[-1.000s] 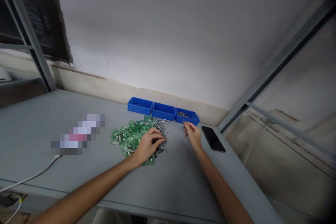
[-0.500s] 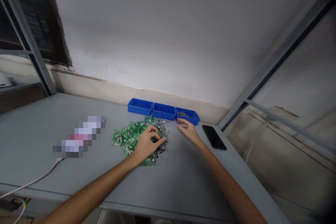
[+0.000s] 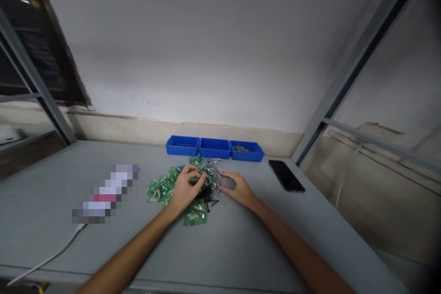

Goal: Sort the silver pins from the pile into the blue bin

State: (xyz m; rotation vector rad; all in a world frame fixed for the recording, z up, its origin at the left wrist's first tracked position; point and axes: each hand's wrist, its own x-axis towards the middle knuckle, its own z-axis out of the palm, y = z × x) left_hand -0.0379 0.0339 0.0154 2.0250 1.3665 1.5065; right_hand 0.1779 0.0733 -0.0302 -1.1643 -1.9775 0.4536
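Note:
My left hand (image 3: 186,189) is over a heap of small green plastic bags (image 3: 163,185), its thumb and fingers closed on a green bag (image 3: 207,180). Small metal parts show through the bags. My right hand (image 3: 241,189) is at the right edge of a loose pile of screws (image 3: 212,170), thumb and fingers apart in a curve. Its fingertips are by the screws; whether they touch any is too small to tell. A few dark screws (image 3: 215,203) lie at the near side of the pile.
Behind the heap three blue bins stand in a row: the left bin (image 3: 182,150), the middle bin (image 3: 214,152) and the right bin (image 3: 253,155), which holds screws. A black phone (image 3: 286,176) lies to the right. On the left, a white cable (image 3: 65,247) leads to a blurred-out object (image 3: 106,193).
My right hand has moved from in front of the right bin back towards me, to the screw pile. My left hand stays over the green bags. The camera view has tilted slightly up.

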